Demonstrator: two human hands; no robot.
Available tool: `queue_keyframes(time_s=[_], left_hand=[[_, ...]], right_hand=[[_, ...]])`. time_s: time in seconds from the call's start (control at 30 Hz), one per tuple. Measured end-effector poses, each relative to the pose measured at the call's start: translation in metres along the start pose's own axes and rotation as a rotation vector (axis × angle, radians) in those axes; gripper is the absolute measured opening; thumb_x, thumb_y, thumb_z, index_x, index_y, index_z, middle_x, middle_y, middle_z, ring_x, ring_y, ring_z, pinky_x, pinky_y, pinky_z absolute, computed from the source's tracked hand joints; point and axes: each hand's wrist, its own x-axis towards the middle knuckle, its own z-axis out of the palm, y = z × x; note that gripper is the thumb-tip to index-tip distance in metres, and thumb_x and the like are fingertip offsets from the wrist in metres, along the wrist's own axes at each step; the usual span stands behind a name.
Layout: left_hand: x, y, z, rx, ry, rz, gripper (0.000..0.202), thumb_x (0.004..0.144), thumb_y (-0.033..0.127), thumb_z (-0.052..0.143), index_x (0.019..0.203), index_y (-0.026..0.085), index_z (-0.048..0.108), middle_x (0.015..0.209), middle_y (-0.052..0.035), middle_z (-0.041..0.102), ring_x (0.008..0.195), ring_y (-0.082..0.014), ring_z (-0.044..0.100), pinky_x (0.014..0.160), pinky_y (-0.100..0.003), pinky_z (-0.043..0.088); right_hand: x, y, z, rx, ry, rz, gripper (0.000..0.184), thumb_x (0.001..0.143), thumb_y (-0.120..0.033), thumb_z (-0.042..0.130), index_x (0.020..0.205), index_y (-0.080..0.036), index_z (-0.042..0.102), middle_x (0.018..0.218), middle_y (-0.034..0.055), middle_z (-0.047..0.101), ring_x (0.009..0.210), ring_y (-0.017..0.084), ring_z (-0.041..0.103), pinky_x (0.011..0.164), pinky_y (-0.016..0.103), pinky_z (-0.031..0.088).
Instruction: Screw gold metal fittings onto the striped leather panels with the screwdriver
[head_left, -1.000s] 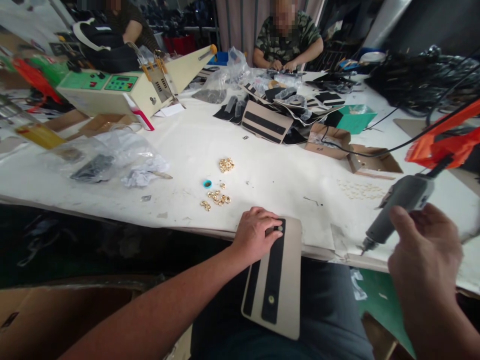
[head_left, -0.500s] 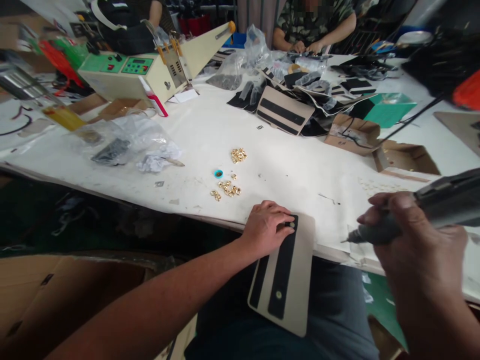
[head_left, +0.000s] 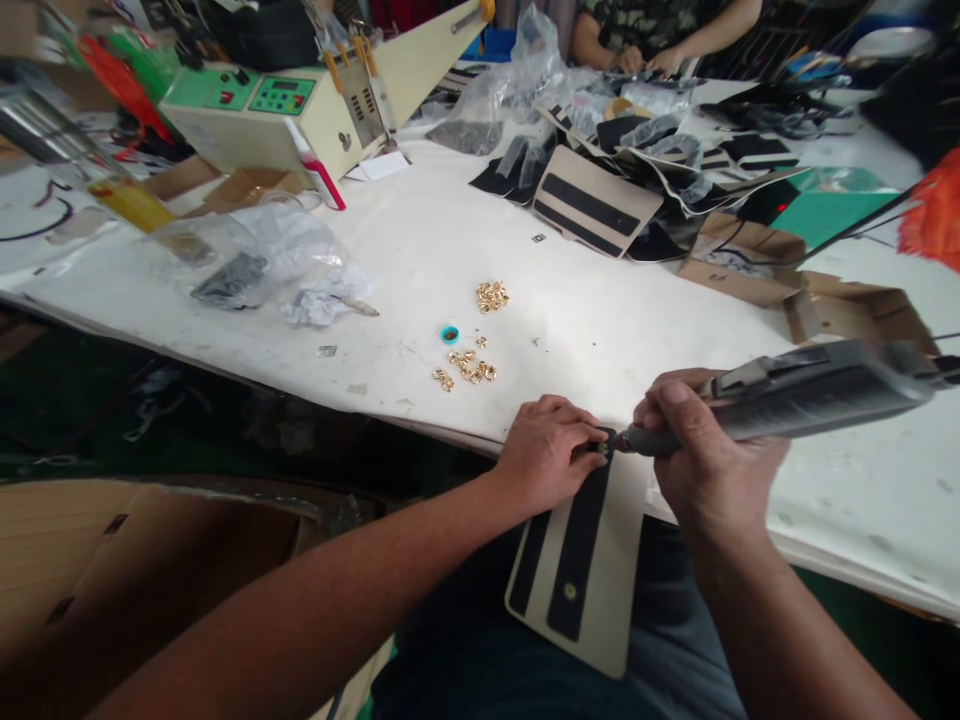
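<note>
A beige panel with black strips lies across my lap and the table's front edge. My left hand presses on its top end, fingers curled and pinching a small fitting on the black strip. My right hand is wrapped round a grey electric screwdriver, whose tip meets that fitting right beside my left fingers. Loose gold metal rings and a second small pile lie on the white table just beyond my left hand, next to a small blue cap.
A cream and green machine stands at the far left. Clear plastic bags lie left of the rings. More beige panels, cardboard boxes and a green box crowd the far side, where another person's hands work.
My right hand has swung the screwdriver in from the right and brought its tip down onto the fitting at the panel's top. My left hand stayed on the panel.
</note>
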Motion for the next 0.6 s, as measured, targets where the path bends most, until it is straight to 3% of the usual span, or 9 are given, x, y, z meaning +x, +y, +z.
queue_keyframes(time_s=[0.17,0.3,0.6], left_hand=[[0.0004,0.0006,-0.0005,0.002,-0.012,-0.007,0.024,0.088,0.028,0.087,0.111,0.029,0.08,0.125,0.0025,0.079,0.124,-0.0271,0.061,0.102,-0.048,0.046],[0.0004,0.0002,-0.0006,0.01,-0.022,-0.005,0.023,0.089,0.029,0.086,0.111,0.029,0.08,0.125,0.0023,0.079,0.124,-0.0269,0.06,0.102,-0.047,0.046],[0.0001,0.0011,-0.002,-0.005,-0.014,-0.008,0.019,0.089,0.028,0.086,0.107,0.028,0.08,0.124,0.0027,0.079,0.122,-0.0267,0.062,0.101,-0.047,0.046]], right_hand=[[0.0008,0.0007,0.0024,-0.048,-0.01,-0.019,0.037,0.087,-0.049,0.082,0.075,-0.021,0.06,0.067,-0.0001,0.061,0.052,0.016,0.057,0.05,0.03,0.051],[0.0013,0.0001,0.0027,-0.003,-0.037,-0.029,0.033,0.086,-0.04,0.083,0.071,-0.021,0.061,0.066,0.0001,0.062,0.051,0.016,0.056,0.049,0.03,0.049],[0.0054,-0.0051,-0.0022,-0.06,-0.264,-0.097,0.029,0.09,-0.033,0.077,0.068,-0.021,0.063,0.069,0.0019,0.064,0.059,0.018,0.06,0.058,0.033,0.05]])
